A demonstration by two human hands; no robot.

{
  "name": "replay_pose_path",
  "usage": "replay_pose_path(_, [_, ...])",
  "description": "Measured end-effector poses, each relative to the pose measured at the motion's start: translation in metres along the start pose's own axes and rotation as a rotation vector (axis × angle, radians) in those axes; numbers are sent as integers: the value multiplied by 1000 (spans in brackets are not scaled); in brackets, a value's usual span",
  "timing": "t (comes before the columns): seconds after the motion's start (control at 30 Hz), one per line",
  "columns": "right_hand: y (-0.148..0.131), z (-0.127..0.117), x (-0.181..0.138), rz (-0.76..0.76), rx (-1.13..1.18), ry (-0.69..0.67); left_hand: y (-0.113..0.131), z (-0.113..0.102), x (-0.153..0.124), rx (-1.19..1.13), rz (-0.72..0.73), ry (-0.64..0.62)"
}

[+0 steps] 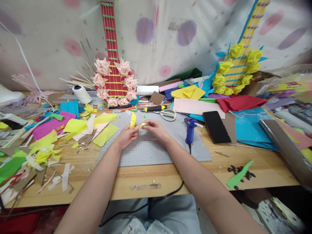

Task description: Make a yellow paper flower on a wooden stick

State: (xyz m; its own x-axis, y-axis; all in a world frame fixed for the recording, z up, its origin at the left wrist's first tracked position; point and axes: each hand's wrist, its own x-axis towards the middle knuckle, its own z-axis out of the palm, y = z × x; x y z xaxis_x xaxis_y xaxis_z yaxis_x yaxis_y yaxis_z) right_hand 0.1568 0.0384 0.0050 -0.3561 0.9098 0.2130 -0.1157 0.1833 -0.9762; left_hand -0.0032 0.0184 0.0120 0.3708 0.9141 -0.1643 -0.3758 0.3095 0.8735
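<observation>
Both my hands meet over a grey cutting mat (151, 149) at the middle of the wooden table. My left hand (127, 135) is closed, pinching a yellow paper strip (133, 119) that stands up from its fingers. My right hand (154, 128) is closed too, pinching the other end of the same strip where it bends over sideways. The two hands almost touch.
A blue glue gun (189, 129) and a black phone (216, 126) lie right of the mat; scissors (167, 114) lie behind it. Paper scraps (48, 143) cover the left side. Two paper guitars with pink flowers (112, 81) and yellow flowers (236, 70) lean on the wall.
</observation>
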Motion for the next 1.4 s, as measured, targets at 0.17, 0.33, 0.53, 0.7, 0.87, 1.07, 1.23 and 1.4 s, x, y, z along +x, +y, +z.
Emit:
replay_pose_path(0.17, [-2, 0, -1, 37, 127, 39, 1, -1, 0, -86, 16, -16])
replay_pose_path(0.33, [0, -1, -1, 23, 88, 14, 1, -1, -1, -66, 15, -14])
replay_pose_path(0.53, [-1, 3, 0, -98, -338, 35, -2, 1, 0, 75, 28, 39])
replay_pose_path(0.7, [-2, 5, -1, -62, -297, 52, 0, 3, 0, 93, 9, 28])
replay_pose_path(0.87, [-4, 2, -2, 58, 149, -2, 3, 1, 0, 55, 56, 29])
replay_pose_path(1.07, [-1, -1, -1, 135, 236, 38, 3, -2, -1, 112, 64, -4])
replay_pose_path(1.23, [-2, 0, -3, 85, 136, 29, 1, 3, -2, 129, 68, 13])
replay_pose_path(1.4, [-3, 2, -4, 76, 115, -18, 0, 8, 0, 188, 63, 35])
